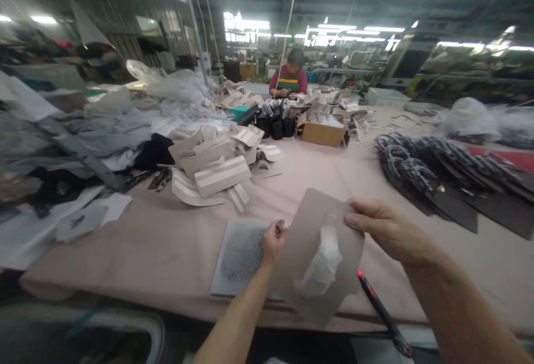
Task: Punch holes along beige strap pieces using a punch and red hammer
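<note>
A flat grey-beige panel (292, 252) with rounded corners is held up and tilted over the table's front edge. A crumpled translucent plastic piece (323, 264) lies against its face. My right hand (369, 220) pinches the panel's upper right edge between thumb and fingers. Beside the panel's left edge, my left hand (274, 240) is closed round a small object (282, 224) with a roundish end, too small to name. Under my left hand lies a pale board (237, 258) with a dark speckled surface. A black and red tool (384, 311) rests at the table's edge, right of the panel.
Beige pieces with white strips (223, 175) are heaped mid-left. Behind them stand black items (276, 126) and a cardboard box (323, 133). Dark panels with handles (442, 175) overlap on the right. Plastic bags (179, 88) lie back left. A person (290, 77) sits across the table.
</note>
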Motion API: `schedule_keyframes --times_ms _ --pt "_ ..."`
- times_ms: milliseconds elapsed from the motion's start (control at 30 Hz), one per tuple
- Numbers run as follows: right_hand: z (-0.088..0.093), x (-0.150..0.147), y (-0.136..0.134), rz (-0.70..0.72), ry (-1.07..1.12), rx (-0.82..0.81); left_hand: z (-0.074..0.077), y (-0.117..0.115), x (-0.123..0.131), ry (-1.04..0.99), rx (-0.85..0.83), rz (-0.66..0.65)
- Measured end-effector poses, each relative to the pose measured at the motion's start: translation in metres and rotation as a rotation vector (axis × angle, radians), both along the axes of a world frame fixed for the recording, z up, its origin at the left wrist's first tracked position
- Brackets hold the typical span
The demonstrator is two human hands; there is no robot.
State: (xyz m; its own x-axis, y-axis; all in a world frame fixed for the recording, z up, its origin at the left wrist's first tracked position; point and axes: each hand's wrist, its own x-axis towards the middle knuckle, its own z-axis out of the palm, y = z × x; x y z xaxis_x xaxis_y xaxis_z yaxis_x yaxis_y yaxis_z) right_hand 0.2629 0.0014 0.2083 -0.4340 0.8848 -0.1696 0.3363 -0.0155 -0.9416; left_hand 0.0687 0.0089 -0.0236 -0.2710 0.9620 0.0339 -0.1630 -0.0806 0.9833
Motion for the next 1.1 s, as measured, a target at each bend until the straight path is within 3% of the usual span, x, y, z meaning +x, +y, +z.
schedule_keyframes --times_ms 67,133,233,333,467,567,700,833,967,1100 --pt "-0.028 0.006 0.002 0.070 -0.127 -0.022 -0.001 0.003 -0.003 -0.127 -0.023 0.045" --pt "-0.069 -0.002 0.011 0.089 -0.344 0.037 -0.003 0.006 -0.009 -0.282 -0.066 0.095" --pt "-0.131 -0.027 0.025 -0.033 -0.497 0.128 -0.008 0.005 -0.023 -0.348 -0.091 0.124" --pt "-0.165 -0.047 0.023 -0.237 -0.567 0.268 -0.009 -0.005 -0.038 -0.219 -0.056 0.088" --pt "-0.169 -0.056 -0.015 -0.396 -0.609 0.445 -0.004 -0.021 -0.044 -0.023 -0.022 0.012" --pt "-0.169 -0.061 -0.058 -0.320 -0.647 0.557 -0.001 -0.024 -0.037 0.090 -0.009 0.011" --pt "-0.185 -0.073 -0.095 -0.167 -0.754 0.375 0.000 -0.021 -0.021 0.155 0.005 0.015" --pt "-0.198 -0.070 -0.084 -0.179 -0.730 0.335 0.003 -0.018 -0.010 0.146 -0.003 -0.011" --pt "-0.200 -0.064 -0.063 -0.222 -0.691 0.364 0.010 -0.011 -0.007 0.123 0.019 -0.058" --pt "-0.201 -0.076 -0.064 -0.248 -0.653 0.270 0.016 -0.001 -0.002 0.065 0.032 -0.152"
